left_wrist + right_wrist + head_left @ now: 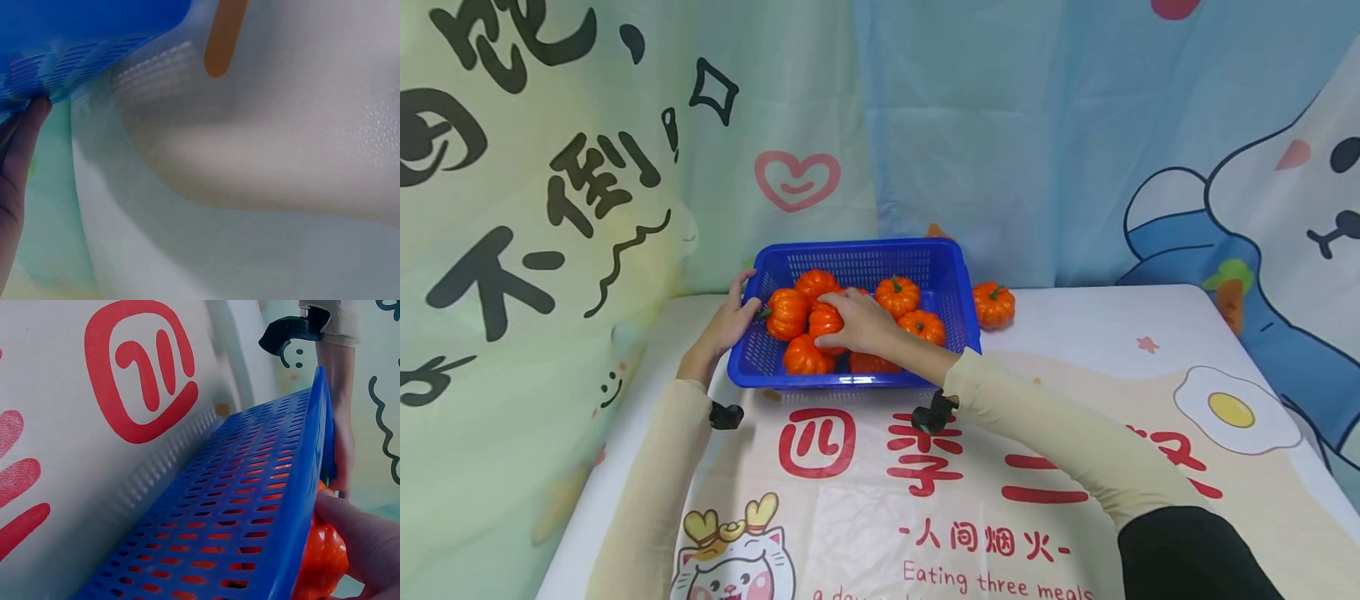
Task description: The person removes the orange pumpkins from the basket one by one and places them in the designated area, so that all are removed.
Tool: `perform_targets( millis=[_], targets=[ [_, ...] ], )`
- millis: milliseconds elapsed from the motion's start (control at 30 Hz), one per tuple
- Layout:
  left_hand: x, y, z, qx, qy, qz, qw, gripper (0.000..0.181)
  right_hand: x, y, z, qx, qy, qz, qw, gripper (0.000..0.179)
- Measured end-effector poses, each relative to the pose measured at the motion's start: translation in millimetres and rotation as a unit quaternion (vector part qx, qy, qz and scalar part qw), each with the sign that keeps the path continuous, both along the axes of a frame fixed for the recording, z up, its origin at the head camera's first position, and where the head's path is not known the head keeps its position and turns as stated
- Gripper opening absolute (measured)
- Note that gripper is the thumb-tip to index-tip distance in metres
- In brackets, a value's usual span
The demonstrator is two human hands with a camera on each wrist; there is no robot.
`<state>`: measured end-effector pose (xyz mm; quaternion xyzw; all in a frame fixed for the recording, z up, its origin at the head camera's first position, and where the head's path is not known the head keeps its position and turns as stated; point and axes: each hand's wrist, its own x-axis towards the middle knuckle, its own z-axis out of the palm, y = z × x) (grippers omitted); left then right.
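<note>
A blue plastic basket [853, 382] with slotted walls stands on the table and holds several small orange pumpkins. At its left end my left hand [727, 323] grips the rim, thumb over the edge; in the left wrist view, fingers [24, 134] lie against the outer wall. Inside the basket my right hand [872, 327] holds a pumpkin [824, 320] between thumb and fingers. Other pumpkins lie around it, including one at the left [787, 314] and one at the back right [897, 297]. The right wrist view shows my thumb on a glossy pumpkin [322, 556] behind the slotted wall.
One pumpkin [994, 306] sits on the table just right of the basket. A printed cloth [865, 517] with red characters covers the table [1090, 312]. Behind stands a printed curtain [970, 150], close to the basket's back edge.
</note>
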<state>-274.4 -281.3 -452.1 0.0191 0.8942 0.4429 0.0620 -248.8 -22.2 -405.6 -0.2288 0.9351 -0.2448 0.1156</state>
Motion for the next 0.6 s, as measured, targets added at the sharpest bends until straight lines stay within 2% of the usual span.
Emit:
perform_targets(
  millis=[167,267,433,533,600],
  targets=[
    [-0.2,-0.3,-1.0,0.002,-0.001,0.0,1.0,0.062,2.1,4.0,-1.1,-0.016,0.016,0.01,0.9997,0.07],
    [0.1,-0.1,-2.2,0.003,0.0,-0.002,1.0,0.062,11.3,12.7,4.4,-0.037,0.036,0.02,0.9985,0.068],
    [0.4,0.9,-2.1,0.004,-0.002,-0.007,1.0,0.062,43.4,43.8,26.9,-0.101,0.088,0.044,0.99,0.066],
    [0.0,-0.1,-1.4,0.0,0.0,-0.007,1.0,0.063,67.5,69.0,39.7,-0.134,0.11,0.054,0.9833,0.065],
    [-0.2,-1.1,-1.1,-0.001,0.002,-0.006,1.0,0.063,82.3,86.7,43.5,-0.154,0.11,0.055,0.9803,0.065]
  ],
)
